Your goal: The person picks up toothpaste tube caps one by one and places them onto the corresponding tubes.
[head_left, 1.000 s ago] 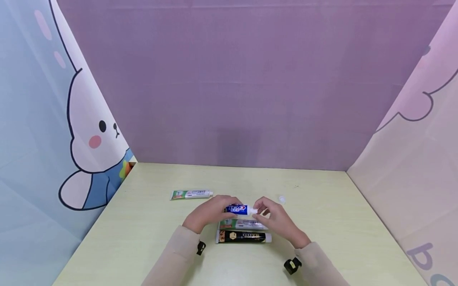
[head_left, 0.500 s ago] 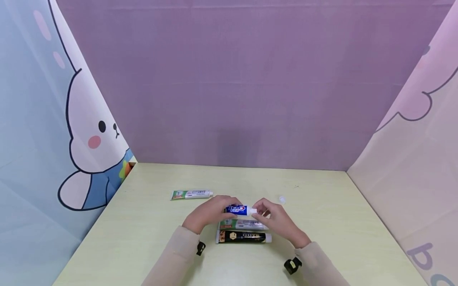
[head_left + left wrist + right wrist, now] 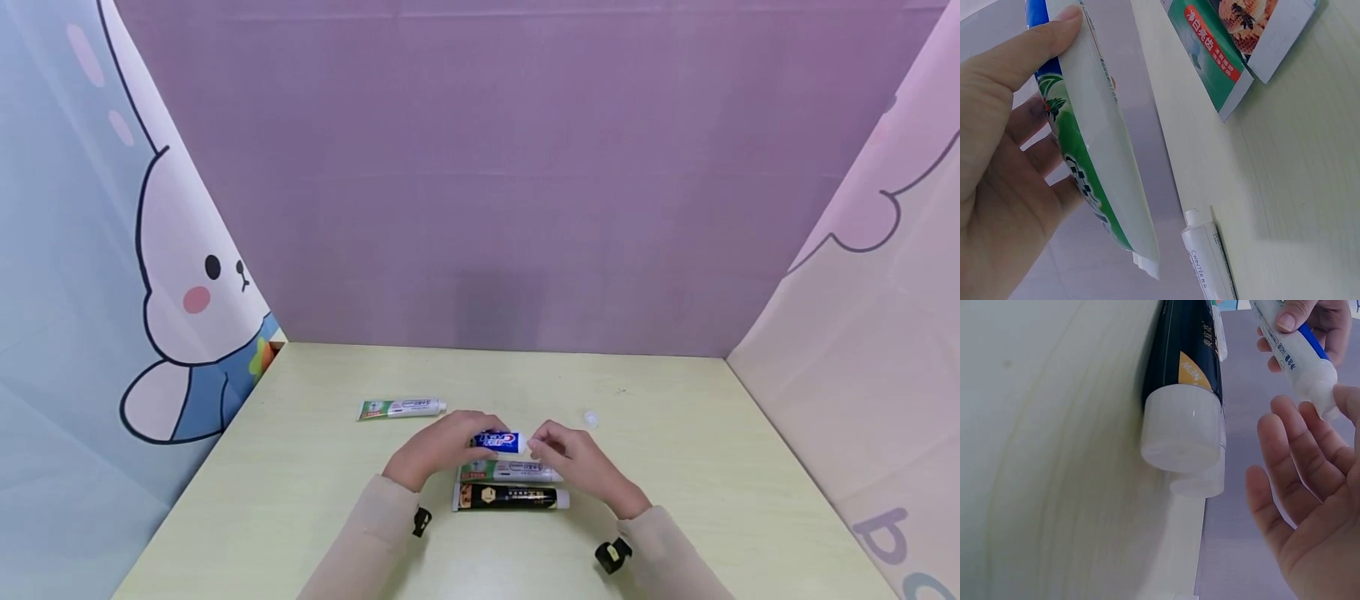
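My left hand (image 3: 447,446) grips a blue, white and green toothpaste tube (image 3: 497,442) around its body, above the table. In the left wrist view, the thumb presses the white side of the tube (image 3: 1094,125), whose flat end hangs down. My right hand (image 3: 573,458) is at the tube's other end, thumb and fingertip pinching the small white cap (image 3: 1322,400), partly hidden by the fingers. Its other fingers are spread in the right wrist view. Below the hands lie a green-and-white toothpaste tube (image 3: 510,472) and a black toothpaste tube (image 3: 513,497), side by side.
Another green-and-white tube (image 3: 401,407) lies at the back left, its narrow nozzle (image 3: 1192,217) bare. A loose white cap (image 3: 591,417) lies on the pale table (image 3: 660,433), right of the hands. A purple backdrop (image 3: 495,183) stands behind the table.
My right hand has shifted slightly left and toward me, and its fingers now hide more of the white end of the tube. My left hand keeps its grip almost still.
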`<state>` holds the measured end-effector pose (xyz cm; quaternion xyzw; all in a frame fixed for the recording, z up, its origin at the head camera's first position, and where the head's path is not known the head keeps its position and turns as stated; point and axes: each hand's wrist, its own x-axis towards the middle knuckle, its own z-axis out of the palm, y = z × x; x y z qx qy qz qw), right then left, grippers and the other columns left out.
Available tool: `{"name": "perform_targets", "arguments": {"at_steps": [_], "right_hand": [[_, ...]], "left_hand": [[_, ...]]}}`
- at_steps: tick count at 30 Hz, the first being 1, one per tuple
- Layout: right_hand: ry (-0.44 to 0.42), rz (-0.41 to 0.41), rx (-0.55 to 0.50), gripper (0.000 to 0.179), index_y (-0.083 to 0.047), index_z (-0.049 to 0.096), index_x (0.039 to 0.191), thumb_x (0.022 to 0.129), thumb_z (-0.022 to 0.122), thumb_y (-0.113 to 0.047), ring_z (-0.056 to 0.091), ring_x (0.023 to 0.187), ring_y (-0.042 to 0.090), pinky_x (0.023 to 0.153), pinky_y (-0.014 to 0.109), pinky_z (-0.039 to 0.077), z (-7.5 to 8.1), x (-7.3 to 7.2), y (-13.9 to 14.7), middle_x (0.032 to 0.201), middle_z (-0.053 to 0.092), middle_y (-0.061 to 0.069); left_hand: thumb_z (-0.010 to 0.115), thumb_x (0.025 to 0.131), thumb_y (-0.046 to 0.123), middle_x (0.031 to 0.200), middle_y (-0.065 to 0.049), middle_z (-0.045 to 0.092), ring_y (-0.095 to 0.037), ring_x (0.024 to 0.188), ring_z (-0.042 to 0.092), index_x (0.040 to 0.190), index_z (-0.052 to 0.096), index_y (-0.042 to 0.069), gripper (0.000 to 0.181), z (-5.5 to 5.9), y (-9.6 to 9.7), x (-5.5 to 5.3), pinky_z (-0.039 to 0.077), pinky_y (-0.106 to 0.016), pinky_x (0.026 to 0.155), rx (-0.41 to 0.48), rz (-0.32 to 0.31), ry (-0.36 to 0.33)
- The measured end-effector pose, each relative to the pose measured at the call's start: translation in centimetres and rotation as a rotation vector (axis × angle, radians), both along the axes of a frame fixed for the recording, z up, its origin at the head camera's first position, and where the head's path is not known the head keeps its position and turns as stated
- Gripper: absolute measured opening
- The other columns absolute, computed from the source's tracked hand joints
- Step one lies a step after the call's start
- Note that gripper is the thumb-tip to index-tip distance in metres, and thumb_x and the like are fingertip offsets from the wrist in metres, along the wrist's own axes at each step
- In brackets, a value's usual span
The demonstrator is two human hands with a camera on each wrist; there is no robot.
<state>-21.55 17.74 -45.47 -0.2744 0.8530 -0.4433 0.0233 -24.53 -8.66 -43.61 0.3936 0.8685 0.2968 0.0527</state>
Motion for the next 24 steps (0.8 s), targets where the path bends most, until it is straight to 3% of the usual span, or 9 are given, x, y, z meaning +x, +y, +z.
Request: {"name": "perform_targets", "arguments": {"at_steps": [7,15,24], "right_hand": [[-0.025,-0.012,0.014,0.024,-0.014,0.066,0.104,0.106,0.052,-0.033,0.065,0.08,0.027,0.069,0.028,0.053,-0.12,-0.08,0.07,0.091,0.069,0.006],[-0.001,-0.058,0.039,0.031,-0.014,0.06,0.12,0.099,0.065,-0.036,0.062,0.082,0.014,0.073,0.028,0.054,0.12,0.28,-0.19,0.094,0.066,-0.005],[0.07,-0.062,-0.015,0.026,-0.016,0.058,0.113,0.094,0.074,-0.027,0.064,0.084,0.012,0.075,0.03,0.055,-0.08,0.61,-0.5,0.097,0.064,-0.008]], "left_hand": [[0.072,0.094,0.023,0.115,0.008,0.068,-0.001,0.099,0.061,0.127,0.067,0.017,0.034,0.02,0.02,-0.04,0.051,-0.022,0.089,-0.008,0.002,-0.004],[0.071,0.094,0.025,0.111,0.009,0.068,-0.001,0.093,0.06,0.126,0.067,0.017,0.033,-0.06,-0.28,-0.05,0.052,-0.021,0.085,0.005,-0.004,-0.007],[0.072,0.094,0.027,0.112,0.008,0.068,0.0,0.094,0.06,0.127,0.067,0.018,0.035,-0.14,-0.59,0.04,0.052,-0.021,0.085,0.001,-0.004,-0.002]]}}
